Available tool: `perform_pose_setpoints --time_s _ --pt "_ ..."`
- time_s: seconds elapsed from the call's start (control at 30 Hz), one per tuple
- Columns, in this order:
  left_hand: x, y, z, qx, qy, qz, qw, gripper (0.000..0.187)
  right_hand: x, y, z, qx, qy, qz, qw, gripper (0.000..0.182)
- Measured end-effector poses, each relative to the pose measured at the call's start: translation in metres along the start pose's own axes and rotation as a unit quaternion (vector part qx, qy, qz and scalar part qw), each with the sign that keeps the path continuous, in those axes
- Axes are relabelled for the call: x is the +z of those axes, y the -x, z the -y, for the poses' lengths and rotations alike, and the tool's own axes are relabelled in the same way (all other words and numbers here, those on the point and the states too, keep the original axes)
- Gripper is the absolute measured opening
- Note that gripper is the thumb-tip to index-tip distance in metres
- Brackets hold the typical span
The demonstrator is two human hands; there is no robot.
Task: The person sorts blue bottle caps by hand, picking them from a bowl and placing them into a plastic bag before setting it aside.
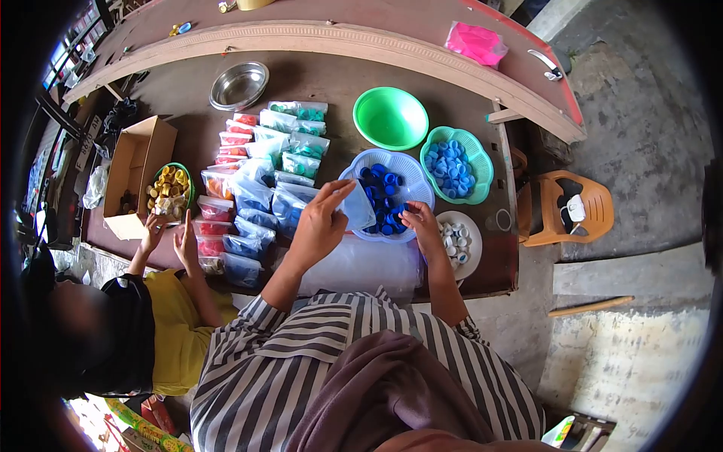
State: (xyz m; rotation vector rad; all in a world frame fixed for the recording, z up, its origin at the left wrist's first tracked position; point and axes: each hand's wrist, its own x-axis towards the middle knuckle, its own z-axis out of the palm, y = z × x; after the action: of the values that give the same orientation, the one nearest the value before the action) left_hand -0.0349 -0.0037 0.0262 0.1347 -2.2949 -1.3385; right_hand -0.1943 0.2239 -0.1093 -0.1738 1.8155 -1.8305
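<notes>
My left hand (320, 230) is raised in front of the blue basket, its fingers pinched on the edge of a clear plastic bag (355, 209). Over the right part of that basket (419, 185), my right hand (424, 228) holds a dark blue cap (405, 209) between thumb and fingers. Several dark blue caps (385, 181) lie in the basket under and beside the bag. Just right of my right hand stands a white plate (472, 265) with white caps. A stack of clear plastic bags (361, 267) lies flat on the table between my forearms.
Filled bags (260, 169) stand in rows left of my hands. Behind are a green bowl (390, 118), a green basket (487, 162) of light blue caps and a metal bowl (239, 86). At left, a co-worker's hands (169, 239) are near a cardboard box (143, 166); an orange chair (595, 207) stands right.
</notes>
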Motion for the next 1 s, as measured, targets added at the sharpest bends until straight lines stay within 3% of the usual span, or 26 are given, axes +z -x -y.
perform_pose_setpoints --time_s 0.13,0.27,0.47,0.53,0.7,0.8,0.93,1.0 --pt "0.017 0.015 0.013 0.017 -0.012 0.014 1.0 0.057 0.008 0.025 0.013 -0.004 -0.071 0.014 0.997 0.038" --pt "0.021 0.02 0.011 -0.009 0.0 0.019 1.0 0.054 0.022 0.048 0.041 -0.037 -0.034 0.02 0.999 0.034" --pt "0.018 0.013 0.005 0.002 0.016 0.02 1.0 0.056 0.058 0.069 0.083 -0.185 -0.01 0.043 0.982 0.033" --pt "0.016 0.01 0.004 0.002 0.024 0.017 1.0 0.058 0.078 0.079 0.099 -0.312 0.008 0.018 0.95 0.032" --pt "0.014 0.005 0.005 0.013 0.025 0.017 0.999 0.057 0.097 0.082 0.117 -0.42 0.238 0.035 0.875 0.032" --pt "0.012 0.002 0.006 0.011 0.028 0.014 0.999 0.055 0.101 0.074 0.115 -0.416 0.35 0.043 0.838 0.04" --pt "0.008 -0.001 0.006 -0.013 0.041 0.02 0.999 0.057 0.096 0.062 0.107 -0.41 0.364 0.032 0.836 0.04" --pt "0.009 -0.003 0.007 -0.018 0.053 0.024 0.998 0.057 0.091 0.052 0.098 -0.293 0.238 0.052 0.925 0.039"
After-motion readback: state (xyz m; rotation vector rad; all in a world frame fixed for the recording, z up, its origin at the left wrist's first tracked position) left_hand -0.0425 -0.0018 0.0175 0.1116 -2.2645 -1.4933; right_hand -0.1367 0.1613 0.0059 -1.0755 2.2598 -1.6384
